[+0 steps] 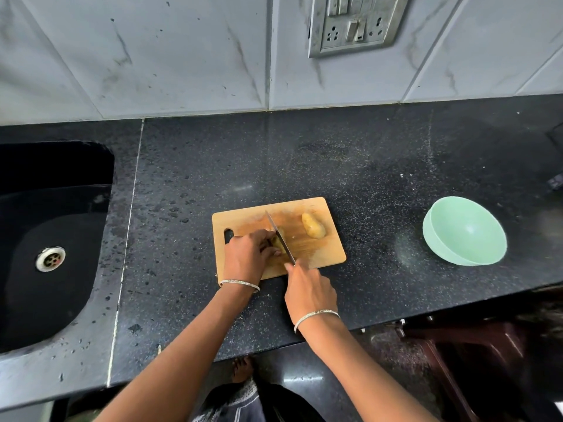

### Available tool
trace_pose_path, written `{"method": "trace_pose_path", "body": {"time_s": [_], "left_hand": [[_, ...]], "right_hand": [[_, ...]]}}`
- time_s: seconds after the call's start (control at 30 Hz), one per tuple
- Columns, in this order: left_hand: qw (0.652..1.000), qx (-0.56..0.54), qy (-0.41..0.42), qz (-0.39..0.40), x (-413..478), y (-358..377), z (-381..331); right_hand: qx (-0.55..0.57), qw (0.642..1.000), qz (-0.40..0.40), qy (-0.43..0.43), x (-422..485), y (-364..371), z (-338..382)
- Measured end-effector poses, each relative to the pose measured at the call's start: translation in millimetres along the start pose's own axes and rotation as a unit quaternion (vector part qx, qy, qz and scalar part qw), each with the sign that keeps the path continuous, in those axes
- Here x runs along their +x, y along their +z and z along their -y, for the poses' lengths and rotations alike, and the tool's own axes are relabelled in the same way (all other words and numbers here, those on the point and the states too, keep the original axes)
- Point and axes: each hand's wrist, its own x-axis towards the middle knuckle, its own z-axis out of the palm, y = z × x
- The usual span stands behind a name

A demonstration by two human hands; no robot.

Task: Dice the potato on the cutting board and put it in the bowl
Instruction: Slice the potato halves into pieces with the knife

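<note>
Two hands: both at the near part of the cutting board [330, 254], a bangle [239, 283] on each wrist.
Left hand [246, 254]: fingers curled over a potato piece [278, 243], pinning it to the board near the middle.
Right hand [309, 289]: closed round the handle of the knife [280, 237], handle hidden under the fingers, one finger reaching forward to the blade's heel.
Knife: blade edge down across the held potato piece, tip pointing away toward the wall [152, 56], just right of the left hand.
Second potato piece [313, 226]: yellowish, loose on the far right part of the board, apart from blade and hands.
Cutting board: wooden, flat on the black counter [365, 166], handle slot at the left end beside the left hand.
Bowl [466, 231]: pale green, on the counter well to the right of the board, apart from both hands.
Sink [51, 208]: black, at the counter's left end, metal drain [50, 259] in its floor.
Wall: grey tiles, socket plate [355, 24] high up.
</note>
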Motion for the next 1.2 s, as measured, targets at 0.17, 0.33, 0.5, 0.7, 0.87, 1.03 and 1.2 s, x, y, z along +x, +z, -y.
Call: {"method": "trace_pose_path", "body": {"time_s": [0.17,0.33,0.5,0.7,0.87,1.03,1.2], "left_hand": [[1.000,0.019,0.005,-0.006,-0.2,0.2,-0.1],[1.000,0.029,-0.004,0.012,1.2,-0.4,-0.9],[1.000,0.010,-0.005,0.009,1.4,-1.1,-1.2],[1.000,-0.015,0.001,0.006,-0.8,-2.5,-1.0],[0.999,-0.038,-0.006,0.001,-1.8,-2.1,0.8],[0.999,-0.048,-0.021,-0.011,-3.4,-2.8,0.4],[0.999,-0.045,-0.019,-0.011,-4.1,-0.9,1.6]], "right_hand": [[0.007,1.000,0.009,0.008,20.7,1.8,13.3],[-0.008,1.000,0.019,0.017,17.6,10.9,8.6],[-0.005,0.999,0.032,0.025,6.6,15.5,1.0],[-0.012,0.999,0.044,0.029,-18.3,10.2,-10.0],[-0.005,0.999,0.020,0.029,-37.3,-10.7,-23.2],[0.006,1.000,0.002,0.012,-26.9,-4.4,-9.2],[-0.015,1.000,-0.005,0.007,-23.4,1.6,-9.4]]}}
